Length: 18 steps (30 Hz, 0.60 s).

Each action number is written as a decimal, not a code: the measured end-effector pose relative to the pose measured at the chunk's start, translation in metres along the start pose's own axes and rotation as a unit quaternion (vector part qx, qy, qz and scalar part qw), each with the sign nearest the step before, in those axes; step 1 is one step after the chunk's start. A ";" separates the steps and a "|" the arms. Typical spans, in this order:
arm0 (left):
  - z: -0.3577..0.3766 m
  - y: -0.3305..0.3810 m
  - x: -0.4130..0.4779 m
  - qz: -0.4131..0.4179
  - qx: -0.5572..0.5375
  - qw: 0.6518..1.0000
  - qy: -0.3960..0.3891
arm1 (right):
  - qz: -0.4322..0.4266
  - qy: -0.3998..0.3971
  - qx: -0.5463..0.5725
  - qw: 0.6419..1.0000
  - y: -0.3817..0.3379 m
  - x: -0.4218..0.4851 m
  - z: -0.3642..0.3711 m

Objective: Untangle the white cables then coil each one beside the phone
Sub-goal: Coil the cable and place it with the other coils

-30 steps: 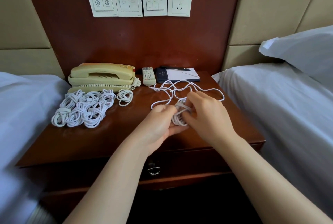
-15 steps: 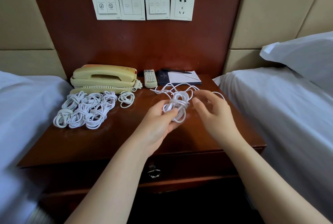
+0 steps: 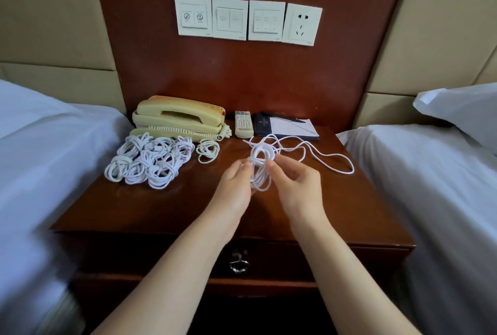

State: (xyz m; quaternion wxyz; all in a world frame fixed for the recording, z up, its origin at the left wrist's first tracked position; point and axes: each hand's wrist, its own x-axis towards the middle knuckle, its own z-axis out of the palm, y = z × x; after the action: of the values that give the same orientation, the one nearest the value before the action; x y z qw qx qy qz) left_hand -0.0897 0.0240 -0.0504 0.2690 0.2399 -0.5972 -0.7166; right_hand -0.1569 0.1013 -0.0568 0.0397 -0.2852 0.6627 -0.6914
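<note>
The left bed point(image 3: 40, 162) lies far left of the fingers. Nearer, left of them and farther back on the tabletop point(image 3: 188, 208), a heap point(image 3: 149, 163) of coiled white cables sits right against the front of the phone point(image 3: 178, 119). One small coil point(image 3: 207, 150) lies just beside the heap's right edge. The left hand point(image 3: 234, 186) has its fingers point(image 3: 246, 166) curled round the left side of a half-coiled cable point(image 3: 259, 173), whose loops hang between the two hands above the tabletop. Straight behind the fingers lies a remote point(image 3: 243, 124). The right hand point(image 3: 295, 186) pinches the loops' right side near the top between thumb and forefinger, with the other fingers loosely curled. Behind and right of it a notepad point(image 3: 293, 128) carries a pen point(image 3: 285, 118). The cable's tail point(image 3: 330, 159) runs from the loops rightward across the tabletop in slack curves, ending well right of the fingers. Far right is the right bed point(image 3: 430, 186) with a pillow point(image 3: 462, 111).
</note>
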 end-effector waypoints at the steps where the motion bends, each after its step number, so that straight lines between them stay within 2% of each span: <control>1: -0.007 -0.001 0.000 0.015 0.055 0.998 0.008 | 0.004 -0.005 -0.001 1.000 0.001 -0.001 0.006; 5: -0.034 0.002 0.001 0.061 0.261 0.961 0.064 | 0.029 -0.039 -0.030 0.998 0.005 0.001 0.034; 10: -0.072 0.003 0.009 0.081 0.360 0.924 0.103 | -0.001 -0.086 -0.091 0.992 0.012 0.009 0.068; 12: -0.088 0.004 0.012 0.126 0.431 0.886 0.117 | -0.013 -0.088 -0.099 0.991 0.017 0.013 0.078; 15: -0.105 0.003 0.016 0.166 0.546 0.808 0.145 | -0.015 -0.090 -0.110 0.990 0.023 0.017 0.090; 18: -0.117 0.002 0.021 0.192 0.590 0.774 0.123 | -0.013 -0.086 -0.136 0.987 0.028 0.018 0.101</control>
State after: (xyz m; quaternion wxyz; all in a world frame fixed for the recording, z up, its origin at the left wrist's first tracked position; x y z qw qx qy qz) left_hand -0.0271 -0.0756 -0.0689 0.2781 0.3178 -0.8983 -0.1211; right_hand -0.1360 0.0001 -0.0814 0.0485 -0.3548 0.7412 -0.5678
